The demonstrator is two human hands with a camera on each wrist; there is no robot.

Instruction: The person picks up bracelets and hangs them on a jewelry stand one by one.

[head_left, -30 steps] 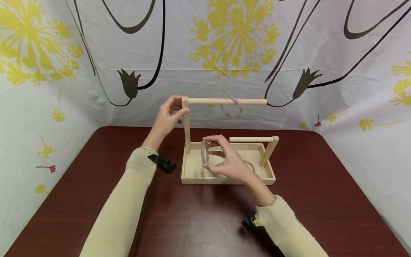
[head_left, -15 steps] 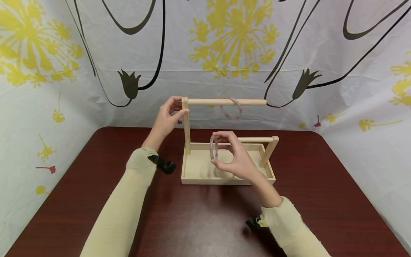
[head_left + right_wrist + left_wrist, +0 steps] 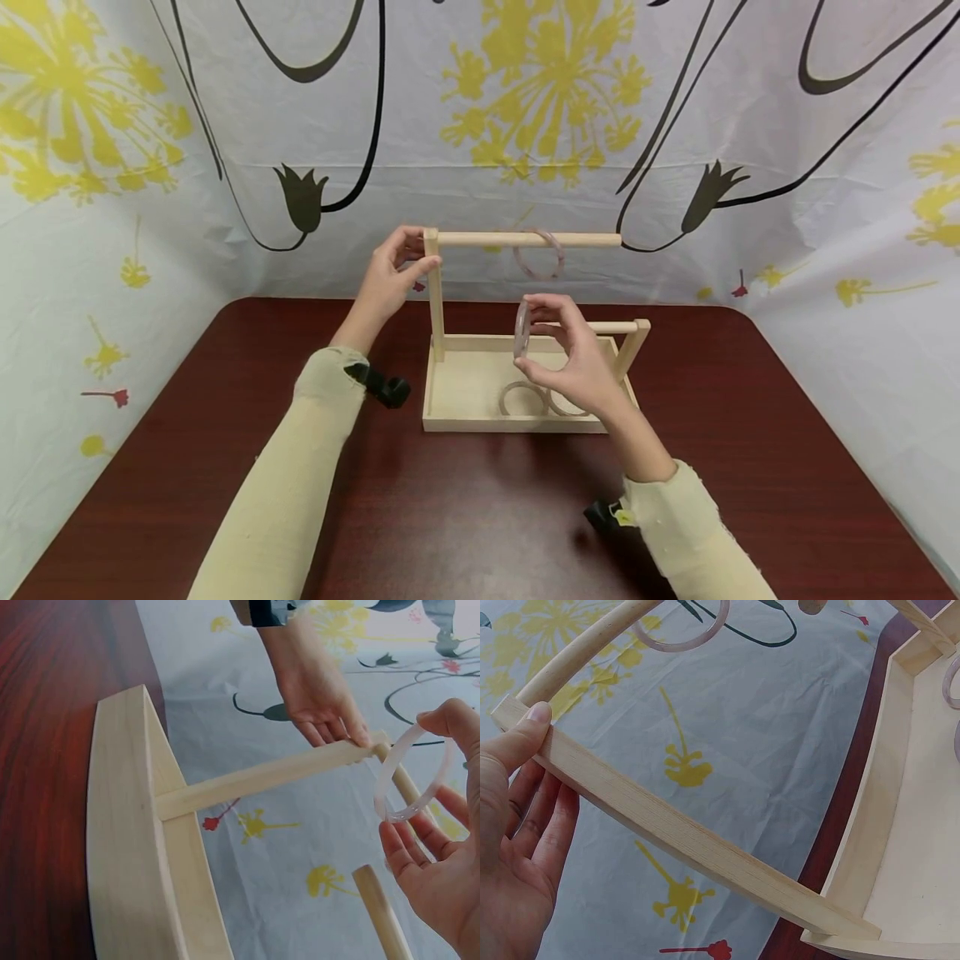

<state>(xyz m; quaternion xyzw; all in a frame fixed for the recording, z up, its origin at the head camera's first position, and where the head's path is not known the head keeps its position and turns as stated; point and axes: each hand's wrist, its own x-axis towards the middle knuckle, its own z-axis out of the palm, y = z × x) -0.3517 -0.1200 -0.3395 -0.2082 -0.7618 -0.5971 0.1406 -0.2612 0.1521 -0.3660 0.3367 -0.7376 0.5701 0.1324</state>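
Note:
My left hand (image 3: 386, 279) grips the top of the tall wooden post (image 3: 437, 312) of a bangle stand, thumb on the near face and fingers behind, as the left wrist view confirms. Between thumb and fingertips, my right hand (image 3: 576, 354) pinches a pale pinkish bangle (image 3: 522, 331) by its edges. It is held upright above the stand's tray (image 3: 480, 424), left of the lower bar (image 3: 611, 327). Another bangle (image 3: 562, 258) hangs around the upper bar (image 3: 472, 239). Two more bangles lie in the tray, one (image 3: 502, 402) partly beside the other, which my right hand partly covers.
The stand sits on a dark red-brown table (image 3: 450, 517). A short post (image 3: 630, 350) carries the lower bar, whose free end points left. Behind the table hangs a white cloth (image 3: 360, 275) with yellow flowers and dark stems.
My right hand has moved right and slightly up with the bangle, toward the lower bar's free end, uncovering bangles in the tray. My left hand stays on the tall post.

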